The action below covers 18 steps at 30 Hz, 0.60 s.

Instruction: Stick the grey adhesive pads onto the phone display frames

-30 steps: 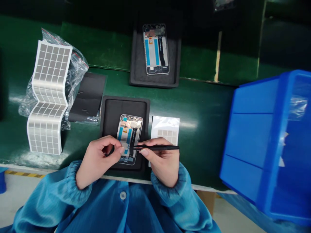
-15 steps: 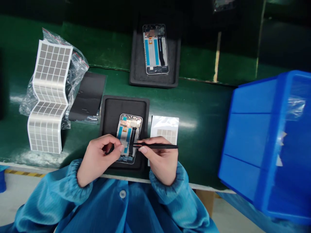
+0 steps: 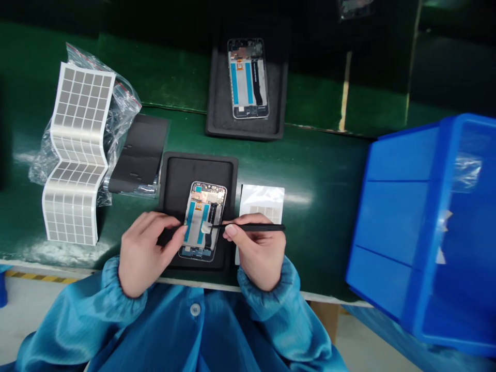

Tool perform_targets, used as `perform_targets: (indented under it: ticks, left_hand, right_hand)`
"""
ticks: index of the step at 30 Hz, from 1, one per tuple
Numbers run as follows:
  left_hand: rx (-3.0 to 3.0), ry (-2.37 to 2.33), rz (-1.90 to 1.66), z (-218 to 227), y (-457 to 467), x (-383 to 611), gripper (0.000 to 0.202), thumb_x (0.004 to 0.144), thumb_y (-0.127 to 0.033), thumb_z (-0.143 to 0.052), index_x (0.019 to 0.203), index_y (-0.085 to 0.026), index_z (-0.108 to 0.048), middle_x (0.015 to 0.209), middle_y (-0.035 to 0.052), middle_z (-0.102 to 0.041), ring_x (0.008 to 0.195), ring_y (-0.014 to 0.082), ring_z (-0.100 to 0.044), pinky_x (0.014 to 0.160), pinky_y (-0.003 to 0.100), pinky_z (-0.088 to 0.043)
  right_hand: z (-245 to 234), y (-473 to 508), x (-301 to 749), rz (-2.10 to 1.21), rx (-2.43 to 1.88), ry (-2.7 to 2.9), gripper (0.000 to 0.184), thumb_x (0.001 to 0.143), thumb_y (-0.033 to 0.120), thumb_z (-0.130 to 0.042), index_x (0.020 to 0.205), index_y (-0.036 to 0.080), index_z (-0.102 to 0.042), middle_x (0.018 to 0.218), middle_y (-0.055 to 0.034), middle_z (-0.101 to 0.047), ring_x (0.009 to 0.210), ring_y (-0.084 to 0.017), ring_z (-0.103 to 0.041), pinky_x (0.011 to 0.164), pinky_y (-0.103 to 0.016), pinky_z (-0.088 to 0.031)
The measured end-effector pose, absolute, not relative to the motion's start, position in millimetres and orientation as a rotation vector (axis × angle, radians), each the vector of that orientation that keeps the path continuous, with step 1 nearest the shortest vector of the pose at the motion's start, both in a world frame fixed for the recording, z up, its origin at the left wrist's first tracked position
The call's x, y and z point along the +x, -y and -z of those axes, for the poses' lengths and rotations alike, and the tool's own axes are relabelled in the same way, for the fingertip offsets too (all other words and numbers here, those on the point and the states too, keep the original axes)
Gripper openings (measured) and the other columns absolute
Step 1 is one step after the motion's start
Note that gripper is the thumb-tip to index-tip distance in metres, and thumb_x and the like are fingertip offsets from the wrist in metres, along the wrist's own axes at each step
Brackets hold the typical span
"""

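Observation:
An opened smartphone [image 3: 196,223], its battery bay showing two blue strips, lies in a black foam tray [image 3: 176,178] at the table's near edge. My right hand [image 3: 263,253] grips black tweezers [image 3: 265,227] from the right. At their tips, a small pale square sticker [image 3: 206,227] hangs over the phone's battery bay, beside the black flex cable; whether it touches the phone I cannot tell. Beside the phone's left edge is my left hand [image 3: 144,253], thumb and forefinger apart and holding nothing. Partly behind my right hand lies a white sheet with grey squares [image 3: 263,199].
A second opened phone [image 3: 248,85] rests in another black tray [image 3: 217,124] farther back. On the left are a folded sheet of grey square stickers [image 3: 73,201], clear plastic bags [image 3: 122,101] and black sheets [image 3: 139,150]. A blue bin [image 3: 395,217] stands at right.
My left hand has let go of the small sticker and drawn back left, its fingers parting. The sticker is now at the tweezers' tips, slightly farther right and higher.

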<state>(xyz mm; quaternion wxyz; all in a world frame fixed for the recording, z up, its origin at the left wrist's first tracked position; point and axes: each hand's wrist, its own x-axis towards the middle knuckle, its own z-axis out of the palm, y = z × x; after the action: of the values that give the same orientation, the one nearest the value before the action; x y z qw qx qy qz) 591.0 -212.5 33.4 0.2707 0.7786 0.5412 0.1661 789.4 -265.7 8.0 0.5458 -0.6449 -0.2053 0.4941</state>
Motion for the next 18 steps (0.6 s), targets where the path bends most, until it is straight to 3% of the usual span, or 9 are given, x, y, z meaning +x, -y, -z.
perform_targets:
  ticks: [4, 8, 18]
  left_hand:
    - [2.579, -1.501, -0.262, -23.6, 214.6, 593.8, 0.024, 0.09, -0.037, -0.065, 0.076, -0.018, -0.067, 0.071, 0.0038, -0.059, 0.072, 0.0197, -0.053, 0.066, 0.035, -0.038]
    - [2.67, -1.483, -0.186, -21.7, 216.1, 603.6, 0.025, 0.091, -0.03, -0.062, 0.068, -0.019, -0.063, 0.068, 0.004, -0.054, 0.072, 0.0216, -0.049, 0.065, 0.037, -0.033]
    - [2.581, -1.407, -0.22, -23.4, 222.5, 612.0, 0.028, 0.09, -0.021, -0.059, 0.062, -0.019, -0.056, 0.064, 0.0026, -0.05, 0.07, 0.0206, -0.046, 0.064, 0.037, -0.031]
  right_hand:
    - [-13.3, 251.3, 789.5, -1.051, -1.709, 0.587, 0.03, 0.07, 0.032, -0.086, 0.084, 0.02, -0.062, 0.071, 0.0012, -0.069, 0.054, -0.011, -0.06, 0.053, -0.023, -0.051]
    - [-11.8, 244.6, 784.7, -1.014, -1.799, 0.629, 0.032, 0.07, 0.032, -0.085, 0.085, 0.019, -0.059, 0.063, 0.0057, -0.058, 0.05, -0.007, -0.048, 0.047, -0.021, -0.039]
    - [-10.1, 232.5, 788.6, -1.102, -1.8, 0.668, 0.033, 0.071, 0.034, -0.083, 0.083, 0.02, -0.055, 0.057, 0.0083, -0.047, 0.048, -0.007, -0.041, 0.047, -0.021, -0.034]
